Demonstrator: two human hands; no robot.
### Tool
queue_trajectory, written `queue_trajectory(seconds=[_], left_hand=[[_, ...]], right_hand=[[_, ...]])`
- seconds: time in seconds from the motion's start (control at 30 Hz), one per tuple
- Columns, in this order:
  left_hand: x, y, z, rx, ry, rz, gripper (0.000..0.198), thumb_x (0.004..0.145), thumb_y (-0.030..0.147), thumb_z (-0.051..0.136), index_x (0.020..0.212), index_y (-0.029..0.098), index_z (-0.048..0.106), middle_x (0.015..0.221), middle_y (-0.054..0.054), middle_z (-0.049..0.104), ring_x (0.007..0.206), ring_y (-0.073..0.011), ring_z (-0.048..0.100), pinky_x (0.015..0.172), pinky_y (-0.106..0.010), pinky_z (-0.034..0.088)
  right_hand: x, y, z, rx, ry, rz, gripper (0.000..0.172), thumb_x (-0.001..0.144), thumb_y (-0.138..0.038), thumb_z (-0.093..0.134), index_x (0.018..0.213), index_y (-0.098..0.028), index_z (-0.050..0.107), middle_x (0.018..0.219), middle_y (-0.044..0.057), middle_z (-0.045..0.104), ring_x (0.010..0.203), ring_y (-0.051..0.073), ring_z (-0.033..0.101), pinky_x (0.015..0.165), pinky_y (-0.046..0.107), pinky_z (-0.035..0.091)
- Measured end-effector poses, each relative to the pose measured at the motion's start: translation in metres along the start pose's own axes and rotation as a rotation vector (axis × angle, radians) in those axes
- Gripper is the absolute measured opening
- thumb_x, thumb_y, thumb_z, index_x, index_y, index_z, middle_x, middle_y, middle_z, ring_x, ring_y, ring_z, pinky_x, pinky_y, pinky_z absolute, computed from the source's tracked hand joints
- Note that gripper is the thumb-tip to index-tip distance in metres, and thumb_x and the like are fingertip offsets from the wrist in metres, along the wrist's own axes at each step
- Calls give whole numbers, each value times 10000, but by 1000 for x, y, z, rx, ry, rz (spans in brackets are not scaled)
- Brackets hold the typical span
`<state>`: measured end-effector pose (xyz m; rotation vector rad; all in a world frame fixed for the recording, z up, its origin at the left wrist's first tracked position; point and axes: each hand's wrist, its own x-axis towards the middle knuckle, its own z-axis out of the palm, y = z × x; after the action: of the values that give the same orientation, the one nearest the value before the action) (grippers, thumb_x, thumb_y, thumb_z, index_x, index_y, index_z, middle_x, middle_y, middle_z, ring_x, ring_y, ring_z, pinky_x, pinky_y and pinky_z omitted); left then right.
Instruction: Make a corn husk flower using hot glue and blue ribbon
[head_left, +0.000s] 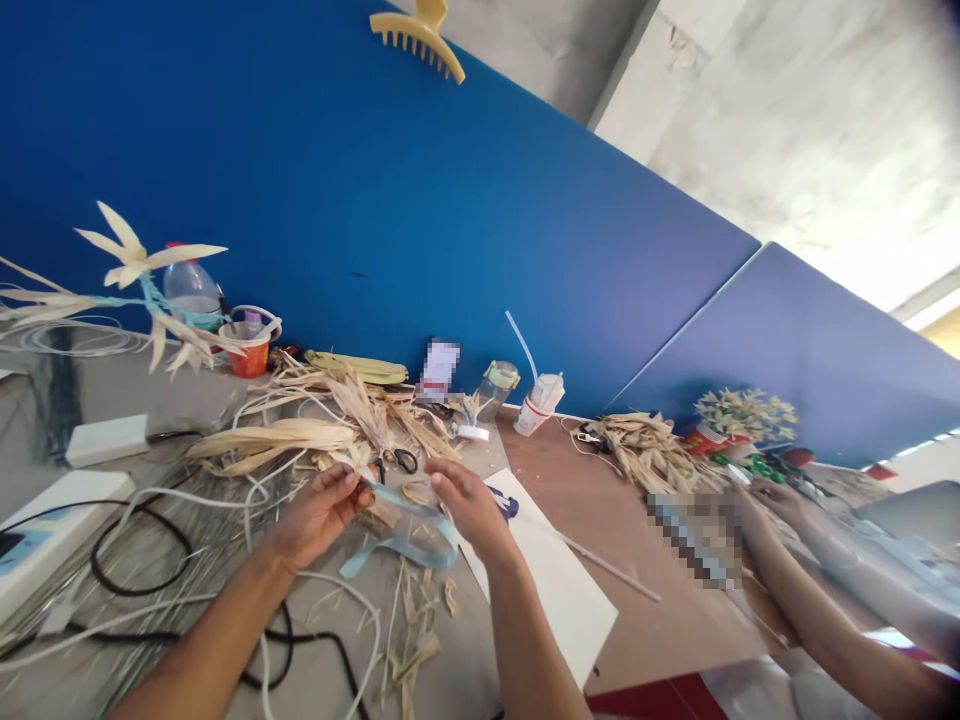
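My left hand (pixel 319 510) is closed in a pinch at mid-table, gripping a pale corn husk piece (pixel 361 458) with a light blue ribbon-like strip (pixel 409 548) at it. From these fingertips the strip runs right to my right hand (pixel 469 500), then loops back left in a loose tail. The right fingers are curled by the strip and appear to hold it; their inner side is partly hidden. Black-handled scissors (pixel 405 460) lie just beyond the hands. Dry corn husks (pixel 285 440) are heaped behind the left hand, with husk scraps (pixel 409 630) below.
White power strips (pixel 60 530), cables and thin wires cover the left. A husk flower (pixel 131 260) stands near a bottle (pixel 191 285) and red bucket (pixel 251 350). A phone (pixel 439 370), jar (pixel 496 388) and cup (pixel 536 405) line the partition (pixel 487 230). Another person's arms (pixel 810 610) work at right.
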<state>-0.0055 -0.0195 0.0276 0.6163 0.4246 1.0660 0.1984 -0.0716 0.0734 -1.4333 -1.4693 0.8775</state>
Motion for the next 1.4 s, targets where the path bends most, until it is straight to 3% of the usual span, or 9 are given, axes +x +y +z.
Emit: queue_trajectory(seconds=[0.13,0.2,0.3,0.43,0.7,0.83,0.93,1.2,1.4], left_hand=[[-1,-6,0,103,20,-19,145,617,212,816,671,128,710,692,-57,693,578,-116,589,580,-222,497],[0,-8,-2,125,41,-6,171,612,227,821,695,121,716,635,-43,673,552,-106,579,561,-209,491],[3,-6,-3,105,86,35,173,619,219,816,713,125,706,636,-19,656,539,-87,566,547,-189,478],[6,-3,-4,66,158,96,160,627,194,807,709,139,681,666,1,652,549,-78,565,536,-173,463],[9,-13,-5,208,174,67,206,584,218,826,723,140,695,640,-3,659,531,-93,558,544,-197,468],[7,-14,-4,253,169,59,184,591,225,819,696,141,694,592,0,636,528,-101,546,534,-198,451],[7,-14,-5,255,181,78,176,598,228,813,707,154,696,598,1,640,548,-106,548,556,-203,455],[10,-17,-5,255,296,142,251,553,246,836,738,151,696,636,11,643,535,-100,542,527,-203,428],[7,-16,1,256,258,127,210,588,248,818,708,161,668,619,31,605,543,-83,519,535,-188,414]], right_hand=[[21,-5,35,28,-229,-26,212,787,-216,525,919,-199,690,848,-5,690,794,161,607,731,258,456],[26,-4,51,72,-255,-29,179,758,-177,535,844,-190,691,766,-24,672,734,149,595,701,243,441],[28,2,63,88,-163,21,125,719,-142,552,711,-174,673,633,-43,611,602,119,540,598,217,391],[28,10,60,20,-53,70,141,719,-121,536,672,-166,662,554,-47,544,517,99,460,519,210,321],[24,15,66,278,-128,63,176,714,-174,582,855,-181,688,740,-3,684,663,140,599,650,238,444],[25,15,76,318,-32,112,88,696,-158,564,672,-159,648,574,-27,608,516,101,498,527,201,376],[25,13,79,350,-44,98,177,729,-175,515,586,-169,620,532,-39,567,470,85,432,491,195,341],[22,10,79,197,156,61,159,754,-224,528,760,-188,683,716,6,686,693,161,602,691,260,458],[22,13,82,120,239,60,184,795,-267,497,742,-169,644,686,22,664,662,161,581,634,256,437]])
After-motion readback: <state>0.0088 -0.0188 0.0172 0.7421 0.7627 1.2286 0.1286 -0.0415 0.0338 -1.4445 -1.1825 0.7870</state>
